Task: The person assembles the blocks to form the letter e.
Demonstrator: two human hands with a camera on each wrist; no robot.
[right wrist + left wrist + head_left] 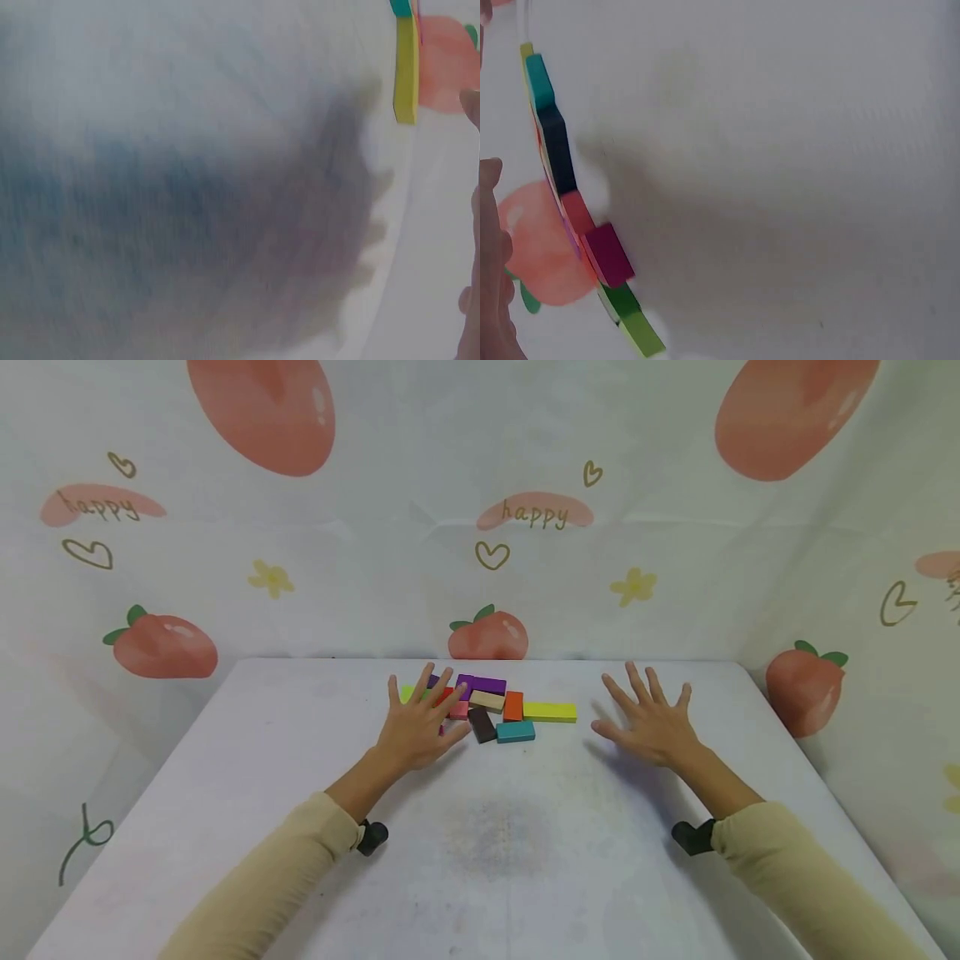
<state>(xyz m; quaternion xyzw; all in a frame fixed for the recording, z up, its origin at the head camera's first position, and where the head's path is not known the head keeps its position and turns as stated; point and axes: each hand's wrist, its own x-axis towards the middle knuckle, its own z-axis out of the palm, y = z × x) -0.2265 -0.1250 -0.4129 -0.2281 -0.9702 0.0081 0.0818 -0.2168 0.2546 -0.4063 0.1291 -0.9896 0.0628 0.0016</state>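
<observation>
My left hand [420, 722], fingers spread and straight, hovers above the table and overlaps the left part of a group of coloured blocks in the head view. Several blocks lie together there: a teal block [515, 732], a dark brown block [482, 725], an orange block [513, 706], a long yellow block [550, 712], a beige block [487, 700] and a purple block [490, 686]. To their right my right hand [654, 727] is spread too, holding nothing, its shadow on the tabletop. The left wrist view also shows a magenta block [610, 256] and a light green block [642, 334].
The white table [510, 877] has a greyish smudge near its middle. Behind it hangs a pale cloth [390, 585] printed with peaches, hearts and flowers. A black wrist mount [372, 837] juts from the left sleeve, another mount [692, 837] from the right.
</observation>
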